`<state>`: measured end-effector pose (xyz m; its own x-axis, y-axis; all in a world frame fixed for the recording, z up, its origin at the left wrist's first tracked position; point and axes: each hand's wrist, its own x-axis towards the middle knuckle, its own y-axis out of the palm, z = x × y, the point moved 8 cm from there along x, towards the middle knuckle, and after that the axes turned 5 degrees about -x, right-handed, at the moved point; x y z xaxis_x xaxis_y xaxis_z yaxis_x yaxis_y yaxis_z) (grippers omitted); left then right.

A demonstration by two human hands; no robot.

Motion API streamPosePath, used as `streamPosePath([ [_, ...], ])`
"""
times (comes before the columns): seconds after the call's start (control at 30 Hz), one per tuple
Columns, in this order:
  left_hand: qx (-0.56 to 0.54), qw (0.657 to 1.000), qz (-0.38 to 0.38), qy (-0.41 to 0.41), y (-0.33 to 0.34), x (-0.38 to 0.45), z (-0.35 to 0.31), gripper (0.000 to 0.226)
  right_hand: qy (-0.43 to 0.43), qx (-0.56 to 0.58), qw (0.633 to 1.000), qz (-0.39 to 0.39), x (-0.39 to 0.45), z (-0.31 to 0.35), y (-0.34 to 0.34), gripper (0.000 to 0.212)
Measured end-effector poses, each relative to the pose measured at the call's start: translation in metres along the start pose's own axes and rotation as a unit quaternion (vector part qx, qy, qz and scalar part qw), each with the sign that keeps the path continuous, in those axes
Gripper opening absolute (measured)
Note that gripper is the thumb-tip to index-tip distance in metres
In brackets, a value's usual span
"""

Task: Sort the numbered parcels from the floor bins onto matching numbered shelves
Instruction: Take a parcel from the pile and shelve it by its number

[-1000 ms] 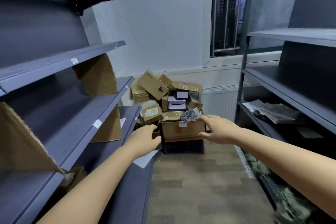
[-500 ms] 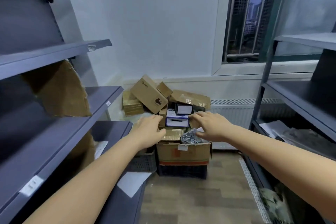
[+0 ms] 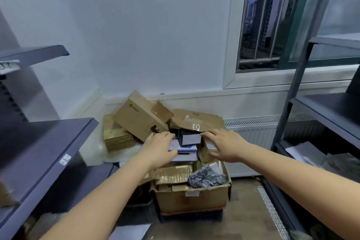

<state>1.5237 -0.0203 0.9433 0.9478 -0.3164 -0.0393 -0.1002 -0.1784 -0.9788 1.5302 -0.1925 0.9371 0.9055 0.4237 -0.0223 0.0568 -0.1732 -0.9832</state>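
1. The left hand (image 3: pixel 158 149) reaches over the heap of parcels, palm down, fingers straight and lying close together, their tips at the left edge of a small black box with a white label (image 3: pixel 190 138)
2. The right hand (image 3: pixel 224 145) comes in from the other side, fingers straight and slightly spread, tips touching the right edge of the same box; whether either hand truly grips it I cannot tell
3. That box sits on top of flat white and blue cartons (image 3: pixel 184 155), which lie on an open brown cardboard bin (image 3: pixel 191 198) on the floor by the wall
4. A large brown carton printed "pico" (image 3: pixel 139 118) leans tilted behind the left hand
5. A grey metal shelf with a small paper number tag (image 3: pixel 65 160) stands at the left
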Motion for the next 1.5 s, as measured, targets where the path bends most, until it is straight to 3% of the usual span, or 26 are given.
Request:
streamPosePath([
  [0.2,0.014,1.000,-0.001,0.025,-0.021,0.120,0.051,0.057,0.043,0.002,0.999,0.015,0.101,-0.050,0.012,0.063],
  [0.43,0.022,0.998,0.051,0.040,0.009,0.224,0.083,0.055,0.077,0.020,0.995,0.065,0.183,-0.105,0.057,0.063],
  [1.0,-0.062,0.977,0.133,-0.156,0.122,0.436,0.172,0.050,0.144,0.081,0.963,0.213,0.341,-0.263,0.223,0.063],
  [1.13,0.011,0.990,0.074,-0.122,0.120,0.465,0.158,0.037,0.174,0.112,0.946,0.247,0.345,-0.280,0.256,0.063],
  [1.23,-0.008,0.997,0.042,-0.060,0.113,0.497,0.137,0.030,0.185,0.125,0.941,0.255,0.349,-0.285,0.269,0.063],
  [1.4,-0.020,0.996,0.078,-0.044,0.131,0.558,0.136,0.029,0.247,0.185,0.910,0.275,0.352,-0.289,0.287,0.068],
  [1.5,0.000,0.993,0.105,-0.046,0.147,0.586,0.144,0.035,0.362,0.291,0.845,0.264,0.343,-0.298,0.297,0.080],
])
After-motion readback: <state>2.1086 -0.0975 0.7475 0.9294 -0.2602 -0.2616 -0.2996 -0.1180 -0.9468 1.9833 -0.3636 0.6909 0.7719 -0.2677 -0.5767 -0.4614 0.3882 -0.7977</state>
